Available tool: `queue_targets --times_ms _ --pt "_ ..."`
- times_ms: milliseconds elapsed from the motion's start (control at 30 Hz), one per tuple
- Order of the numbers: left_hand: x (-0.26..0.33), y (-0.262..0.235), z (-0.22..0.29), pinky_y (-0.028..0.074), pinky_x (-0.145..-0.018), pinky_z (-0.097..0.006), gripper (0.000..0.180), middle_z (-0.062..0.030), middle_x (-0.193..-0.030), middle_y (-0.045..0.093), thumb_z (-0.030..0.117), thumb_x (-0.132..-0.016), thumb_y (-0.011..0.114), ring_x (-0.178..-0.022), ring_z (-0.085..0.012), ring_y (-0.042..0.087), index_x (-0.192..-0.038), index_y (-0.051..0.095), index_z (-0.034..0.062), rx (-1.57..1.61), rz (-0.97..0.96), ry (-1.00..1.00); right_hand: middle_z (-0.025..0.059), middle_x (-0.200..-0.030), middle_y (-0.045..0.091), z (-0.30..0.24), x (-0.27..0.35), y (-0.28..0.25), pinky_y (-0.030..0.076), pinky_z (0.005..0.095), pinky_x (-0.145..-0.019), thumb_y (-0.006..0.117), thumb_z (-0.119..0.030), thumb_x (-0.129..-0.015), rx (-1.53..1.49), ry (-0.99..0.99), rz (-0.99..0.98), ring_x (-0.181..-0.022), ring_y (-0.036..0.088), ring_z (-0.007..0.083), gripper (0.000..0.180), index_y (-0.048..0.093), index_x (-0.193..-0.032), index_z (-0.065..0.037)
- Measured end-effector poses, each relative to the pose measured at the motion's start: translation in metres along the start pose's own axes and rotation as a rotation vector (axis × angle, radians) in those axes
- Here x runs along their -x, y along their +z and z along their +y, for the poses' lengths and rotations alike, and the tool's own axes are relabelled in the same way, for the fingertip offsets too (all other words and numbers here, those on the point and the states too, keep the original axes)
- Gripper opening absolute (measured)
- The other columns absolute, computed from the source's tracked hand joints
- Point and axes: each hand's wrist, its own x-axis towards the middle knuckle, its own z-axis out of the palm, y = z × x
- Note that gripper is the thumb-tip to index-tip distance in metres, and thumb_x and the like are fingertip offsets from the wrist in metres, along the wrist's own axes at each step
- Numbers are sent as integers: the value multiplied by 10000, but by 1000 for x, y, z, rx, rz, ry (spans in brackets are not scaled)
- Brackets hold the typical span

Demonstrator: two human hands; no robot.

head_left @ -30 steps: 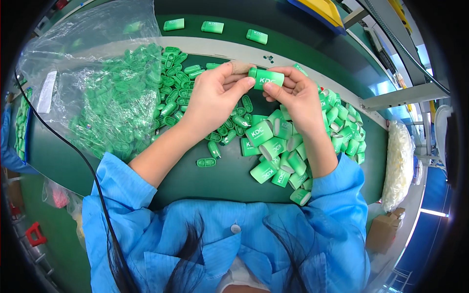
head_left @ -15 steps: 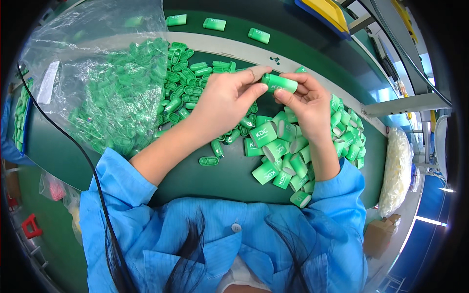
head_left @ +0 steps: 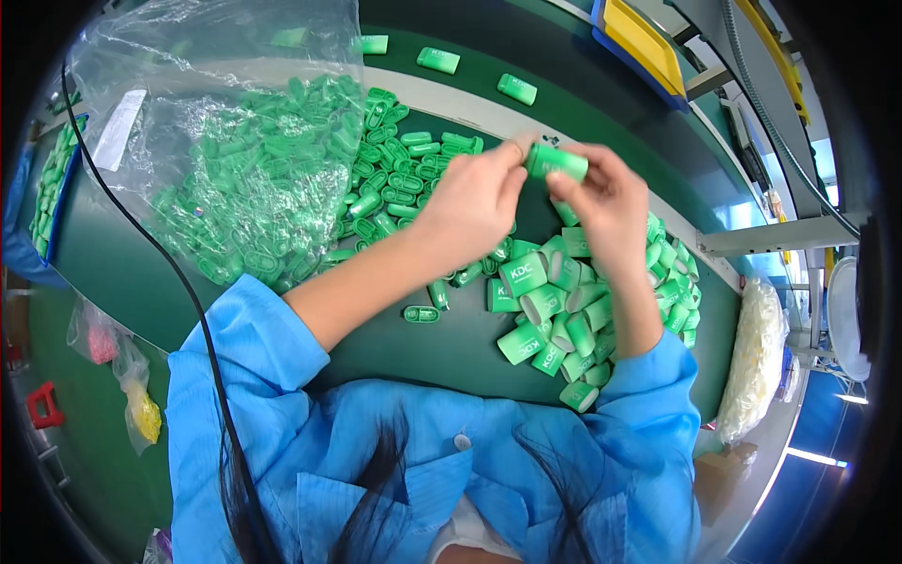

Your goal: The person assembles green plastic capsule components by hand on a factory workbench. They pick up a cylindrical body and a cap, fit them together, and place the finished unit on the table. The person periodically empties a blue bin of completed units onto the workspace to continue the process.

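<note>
My right hand (head_left: 609,202) grips a small green printed case (head_left: 559,164) between thumb and fingers, above the bench. Blurred by motion, my left hand (head_left: 477,193) has its bent fingertips against the case's left end, which is darker green. Behind and beside the left hand lies a heap of shiny green oval shells (head_left: 399,179). Below the right hand is a pile of green printed oval sleeves (head_left: 523,273), several with open ends showing. One loose shell (head_left: 421,314) rests near the bench's front.
A clear plastic bag (head_left: 254,188) full of green shells stands on the left. Several finished-looking green cases (head_left: 438,60) sit in a row on the far dark strip. A yellow tray (head_left: 644,42) is at the upper right. A black cable (head_left: 150,249) hangs on the left.
The view has shifted, so the bench contents appear farther right. The case stays in my right hand, and the left fingers have bent more at its end.
</note>
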Motion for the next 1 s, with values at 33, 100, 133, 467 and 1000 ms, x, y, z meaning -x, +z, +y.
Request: queue_targets --times_ms 33,100,133,467,1000 --pt "-8 -4 -2 499 -712 -385 382 -242 -989 602 21 -843 519 -823 -338 637 -1221 472 -10 -53 22 7 62 -840 648 1 -19 -6 499 211 -646 672 -42 -781 5 8 -53 -716 614 92 255 593 -1008 42" --pt "-28 -12 -13 482 -822 -405 416 -228 -1129 569 31 -834 521 -963 -344 601 -1242 450 -12 -204 120 84 53 -852 632 1 -58 -17 495 209 -663 662 -67 -802 140 91 -100 -719 601 102 277 574 -1038 48" --pt "-39 -20 -28 485 -809 -413 376 -205 -1138 569 47 -821 535 -975 -351 586 -1194 508 8 -339 170 193 52 -878 622 4 -76 -22 497 208 -689 656 -83 -819 264 169 -91 -738 592 109 302 556 -1068 53" --pt "-58 -49 -45 510 -742 -432 123 -176 -813 651 101 -689 647 -840 -340 629 -785 684 34 -720 -303 -125 67 -906 626 68 -109 -63 509 215 -632 660 -110 -806 361 230 92 -714 604 105 349 569 -1105 45" --pt "-25 -27 -5 510 -735 -275 264 -32 -897 648 86 -792 660 -821 -140 623 -1043 609 20 -27 -240 -174 143 -968 628 5 -4 -27 467 410 -789 700 -127 -687 1150 -57 -363 -919 592 314 427 583 -1085 -23"
